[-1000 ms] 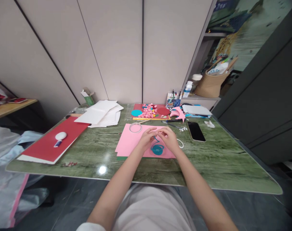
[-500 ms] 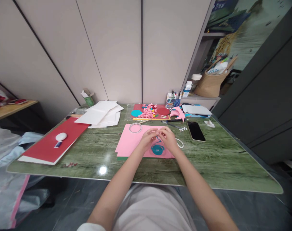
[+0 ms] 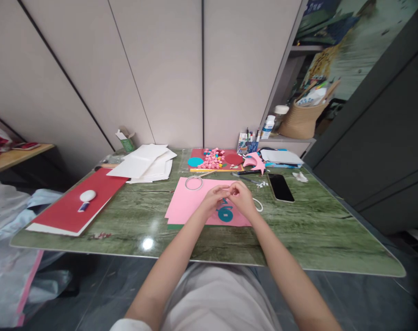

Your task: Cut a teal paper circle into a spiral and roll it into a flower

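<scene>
Okay, so we've got a blue strip (image 3: 224,202) dangling from our fingers, just above the lower right part of a pink sheet (image 3: 183,202). Its lower part curls round into a blue coil (image 3: 225,218); we can't tell if that bit is touching the pink or hanging just over it.

Grip-wise, our left hand (image 3: 214,198) and our right hand (image 3: 240,196) are tip to tip, fingers pinched on the upper end of the strip, though the exact end is hidden behind them.

A grey ring (image 3: 194,189) lies on the pink sheet near its top left corner, and a green edge (image 3: 177,227) pokes out below. Just beside our right wrist there's a white ring (image 3: 260,206), partly covered, then white scraps (image 3: 263,185) and a phone (image 3: 281,187) lying screen up.

Further back on the bench (image 3: 333,230) we have a heap of little pink pieces (image 3: 212,161) between a blue circle (image 3: 195,162) and a red circle (image 3: 234,159), plus a pink cutout (image 3: 254,161) to the right. Over on our left, white papers (image 3: 136,161) overlap a red sheet (image 3: 105,186), which has a white oval (image 3: 88,196) on it. Past the bench's right end, a basket (image 3: 301,122) sits on a shelf.
</scene>
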Available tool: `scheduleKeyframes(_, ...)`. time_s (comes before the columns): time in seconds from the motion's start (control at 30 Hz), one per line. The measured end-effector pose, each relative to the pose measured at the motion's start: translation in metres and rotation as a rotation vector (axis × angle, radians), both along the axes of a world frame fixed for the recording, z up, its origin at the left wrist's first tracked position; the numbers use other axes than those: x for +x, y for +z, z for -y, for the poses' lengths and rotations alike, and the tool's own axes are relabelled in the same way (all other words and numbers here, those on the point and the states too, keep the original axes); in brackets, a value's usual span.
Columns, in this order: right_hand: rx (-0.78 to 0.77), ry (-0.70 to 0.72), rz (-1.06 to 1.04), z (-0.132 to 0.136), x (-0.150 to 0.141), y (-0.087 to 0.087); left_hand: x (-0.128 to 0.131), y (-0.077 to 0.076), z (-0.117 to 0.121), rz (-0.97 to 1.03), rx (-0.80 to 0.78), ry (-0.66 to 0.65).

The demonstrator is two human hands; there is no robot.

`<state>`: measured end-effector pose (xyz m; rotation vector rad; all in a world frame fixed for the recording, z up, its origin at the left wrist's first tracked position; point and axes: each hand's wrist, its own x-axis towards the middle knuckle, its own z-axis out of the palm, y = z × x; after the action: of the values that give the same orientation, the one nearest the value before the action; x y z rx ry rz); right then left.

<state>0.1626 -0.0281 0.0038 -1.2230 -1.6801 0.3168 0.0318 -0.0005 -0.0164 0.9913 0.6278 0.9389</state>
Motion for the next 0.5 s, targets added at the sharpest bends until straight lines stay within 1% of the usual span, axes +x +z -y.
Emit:
scheduleKeyframes(0.1, -0.006, 0.008, 0.003, -0.0001, -0.0005, -0.0002, 0.0008, -0.0026, -0.002, 0.011, 0.005, 0.021)
scheduleKeyframes(0.33, -0.026, 0.035, 0.009, 0.0016, -0.0003, 0.0007, -0.0002, -0.0039, -0.0051, 0.053, -0.118, 0.107)
scheduleKeyframes(0.5, -0.027, 0.077, -0.01, 0.001, 0.0015, -0.0006, -0.0015, -0.0023, -0.0052, 0.099, -0.118, 0.122)
